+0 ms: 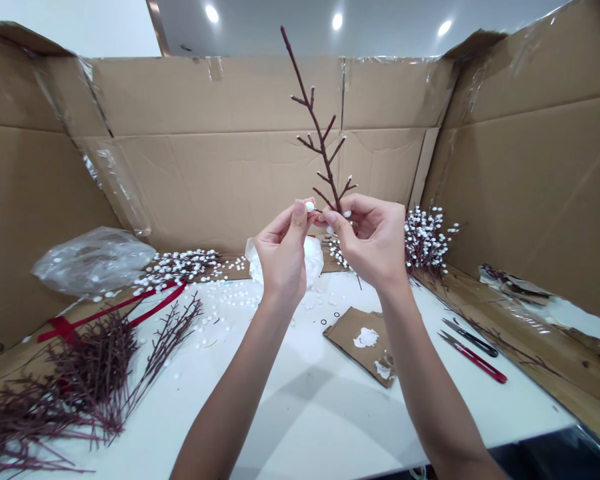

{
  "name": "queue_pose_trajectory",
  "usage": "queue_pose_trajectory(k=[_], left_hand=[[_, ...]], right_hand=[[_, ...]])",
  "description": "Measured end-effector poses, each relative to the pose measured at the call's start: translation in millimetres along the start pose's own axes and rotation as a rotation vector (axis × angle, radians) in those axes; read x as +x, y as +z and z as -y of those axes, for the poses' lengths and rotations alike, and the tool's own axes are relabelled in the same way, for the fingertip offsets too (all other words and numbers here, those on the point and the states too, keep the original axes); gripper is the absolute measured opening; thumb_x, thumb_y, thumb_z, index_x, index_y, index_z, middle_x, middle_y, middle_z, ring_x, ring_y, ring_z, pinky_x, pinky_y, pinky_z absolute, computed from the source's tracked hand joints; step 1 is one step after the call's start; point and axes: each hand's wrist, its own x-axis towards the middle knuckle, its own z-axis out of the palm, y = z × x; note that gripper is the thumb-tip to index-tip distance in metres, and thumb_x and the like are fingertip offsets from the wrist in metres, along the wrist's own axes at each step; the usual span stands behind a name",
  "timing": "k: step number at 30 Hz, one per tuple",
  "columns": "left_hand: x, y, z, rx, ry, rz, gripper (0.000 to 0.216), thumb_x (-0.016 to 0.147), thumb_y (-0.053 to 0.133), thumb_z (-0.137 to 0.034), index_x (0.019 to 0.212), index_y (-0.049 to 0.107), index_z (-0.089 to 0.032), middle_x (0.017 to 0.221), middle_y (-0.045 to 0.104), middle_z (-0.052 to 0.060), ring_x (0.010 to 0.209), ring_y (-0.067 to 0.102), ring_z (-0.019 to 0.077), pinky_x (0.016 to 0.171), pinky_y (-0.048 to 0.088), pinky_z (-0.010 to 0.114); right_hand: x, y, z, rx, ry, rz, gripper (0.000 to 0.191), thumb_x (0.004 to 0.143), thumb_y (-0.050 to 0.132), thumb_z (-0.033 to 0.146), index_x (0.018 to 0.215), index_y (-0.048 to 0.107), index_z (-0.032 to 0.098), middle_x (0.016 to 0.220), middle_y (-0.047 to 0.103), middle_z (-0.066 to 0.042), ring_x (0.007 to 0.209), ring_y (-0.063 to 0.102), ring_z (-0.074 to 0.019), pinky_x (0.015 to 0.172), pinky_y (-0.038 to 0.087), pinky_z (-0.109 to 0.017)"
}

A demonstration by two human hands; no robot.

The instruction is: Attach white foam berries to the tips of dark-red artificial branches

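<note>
A dark red-brown artificial twig stands upright, held up in front of the cardboard wall. My right hand is closed round its lower part, thumb and fingers pinching the stem. Several side shoots carry small white tips. Between the thumb and fingers of my left hand is a small white ball, at the end of a low side shoot. Whether the shoot's tip sits inside the ball I cannot tell. Two more white balls show close to my right fingers.
Bare twigs lie piled at the left, near a plastic bag. White-berried bunches lie at the back. A cardboard piece bears white paste. Thread snips lie right. Cardboard walls surround the white table.
</note>
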Motion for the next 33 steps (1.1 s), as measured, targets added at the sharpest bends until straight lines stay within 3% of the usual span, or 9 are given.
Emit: queue_pose_trajectory(k=[10, 25, 33], left_hand=[[0.9, -0.4, 1.9, -0.01, 0.026, 0.008, 0.013, 0.07, 0.073, -0.032, 0.07, 0.073, -0.019, 0.075, 0.069, 0.001, 0.07, 0.061, 0.0089, 0.079, 0.05, 0.025], [0.4, -4.0, 5.0, 0.067, 0.11, 0.043, 0.009, 0.071, 0.073, -0.03, 0.073, 0.075, -0.021, 0.079, 0.071, 0.002, 0.076, 0.064, 0.0119, 0.079, 0.051, 0.027], [-1.3, -0.9, 6.5, 0.098, 0.128, 0.014, 0.012, 0.071, 0.072, -0.033, 0.075, 0.074, -0.022, 0.084, 0.071, 0.003, 0.079, 0.064, 0.0133, 0.08, 0.051, 0.029]], right_hand=[[0.2, 0.6, -1.9, -0.013, -0.022, -0.009, 0.008, 0.075, 0.06, 0.017, 0.067, 0.061, 0.015, 0.065, 0.064, -0.001, 0.064, 0.065, -0.0126, 0.056, 0.05, -0.023], [0.8, 0.8, -5.2, -0.035, -0.009, -0.032, 0.017, 0.071, 0.06, 0.016, 0.059, 0.048, 0.018, 0.055, 0.05, 0.003, 0.054, 0.057, -0.0098, 0.059, 0.053, -0.024], [0.0, 5.4, -10.1, 0.034, -0.026, -0.073, 0.015, 0.074, 0.058, 0.017, 0.061, 0.05, 0.018, 0.061, 0.057, 0.001, 0.061, 0.064, -0.0124, 0.059, 0.054, -0.023]])
